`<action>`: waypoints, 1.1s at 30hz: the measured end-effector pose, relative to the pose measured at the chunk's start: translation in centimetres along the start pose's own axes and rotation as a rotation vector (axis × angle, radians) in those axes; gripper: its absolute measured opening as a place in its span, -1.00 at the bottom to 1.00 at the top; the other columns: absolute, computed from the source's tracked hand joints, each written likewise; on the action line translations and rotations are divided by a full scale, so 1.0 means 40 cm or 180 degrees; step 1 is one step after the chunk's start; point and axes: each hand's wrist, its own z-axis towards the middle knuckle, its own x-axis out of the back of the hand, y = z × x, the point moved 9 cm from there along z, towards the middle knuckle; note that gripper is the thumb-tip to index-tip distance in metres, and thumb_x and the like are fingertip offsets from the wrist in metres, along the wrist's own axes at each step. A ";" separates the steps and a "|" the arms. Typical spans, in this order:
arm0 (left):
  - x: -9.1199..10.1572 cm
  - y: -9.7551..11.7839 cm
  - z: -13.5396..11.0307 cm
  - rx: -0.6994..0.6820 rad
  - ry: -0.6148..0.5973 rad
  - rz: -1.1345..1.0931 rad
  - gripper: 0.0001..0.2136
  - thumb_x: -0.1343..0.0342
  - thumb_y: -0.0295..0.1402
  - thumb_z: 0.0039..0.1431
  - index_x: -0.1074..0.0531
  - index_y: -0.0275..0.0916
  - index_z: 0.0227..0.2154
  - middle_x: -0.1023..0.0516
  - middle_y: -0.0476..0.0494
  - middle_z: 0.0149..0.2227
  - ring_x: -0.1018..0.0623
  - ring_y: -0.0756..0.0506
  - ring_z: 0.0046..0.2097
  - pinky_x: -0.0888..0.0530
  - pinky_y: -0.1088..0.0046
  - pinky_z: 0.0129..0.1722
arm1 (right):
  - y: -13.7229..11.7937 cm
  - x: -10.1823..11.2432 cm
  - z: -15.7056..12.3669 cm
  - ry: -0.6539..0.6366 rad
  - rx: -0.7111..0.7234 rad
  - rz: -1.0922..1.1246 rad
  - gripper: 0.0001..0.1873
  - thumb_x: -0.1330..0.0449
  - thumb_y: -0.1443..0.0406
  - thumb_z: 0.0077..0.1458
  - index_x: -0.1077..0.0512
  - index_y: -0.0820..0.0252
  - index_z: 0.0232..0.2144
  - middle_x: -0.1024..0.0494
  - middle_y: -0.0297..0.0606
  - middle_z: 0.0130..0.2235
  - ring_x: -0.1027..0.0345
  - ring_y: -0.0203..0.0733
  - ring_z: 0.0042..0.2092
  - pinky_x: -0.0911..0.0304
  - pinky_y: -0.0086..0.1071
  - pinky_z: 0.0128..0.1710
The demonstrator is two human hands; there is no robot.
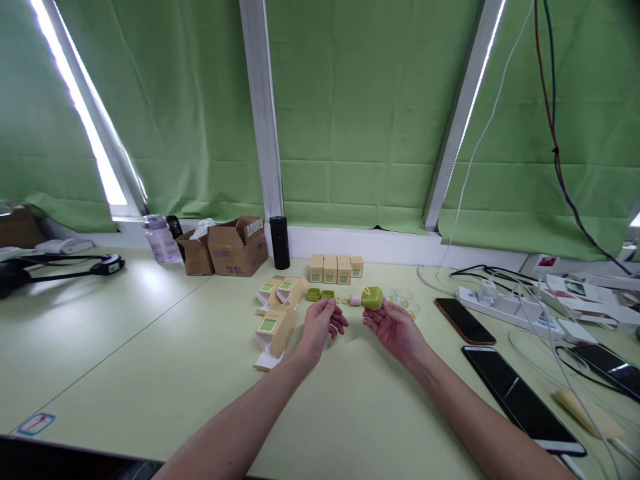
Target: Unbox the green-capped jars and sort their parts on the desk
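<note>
My right hand (395, 330) is closed on a small green rounded case with a pale loop (372, 298), held just above the table. My left hand (323, 321) is beside it, thumb and forefinger pinched together and the other fingers curled; whether anything is between them is too small to make out. Beyond my hands sit two small green open containers (320, 294), a small pale pink piece (355, 300) and clear plastic pieces (406, 303). Left of my left hand lie opened beige cartons with green labels (276, 331).
Several closed beige boxes (330, 269) stand in a row at the back. A brown cardboard box (239, 247), a black cylinder (279, 243) and a purple bottle (161, 239) are farther left. Phones (520, 393), a power strip (505, 313) and loose cables crowd the right side.
</note>
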 end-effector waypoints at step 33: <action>-0.023 0.106 -0.054 -0.1308 0.0143 0.0693 -0.81 -0.35 -0.42 0.10 -0.62 -0.17 -0.19 -0.62 -0.24 -0.10 -0.54 -0.11 -0.20 -0.48 0.47 -0.28 | -0.105 -0.118 -0.088 -0.0091 0.2027 -0.3432 -0.69 -0.16 0.21 0.35 -0.47 0.02 0.10 -0.47 -0.11 0.07 -0.53 -0.09 -0.07 -0.60 -0.19 -0.16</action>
